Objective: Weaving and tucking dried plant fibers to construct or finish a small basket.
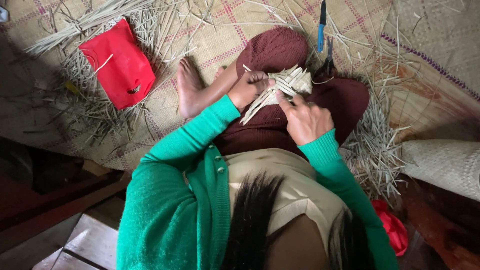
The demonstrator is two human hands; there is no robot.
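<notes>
Hands at work: I see my left hand and right hand both gripping one woven leaf piece. Its loose strips point down-left. One red pouch lies on the mat.

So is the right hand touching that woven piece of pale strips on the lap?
Touching. The head view shows the right hand with its fingers pressed on the woven strip piece, no gap between them.
</notes>
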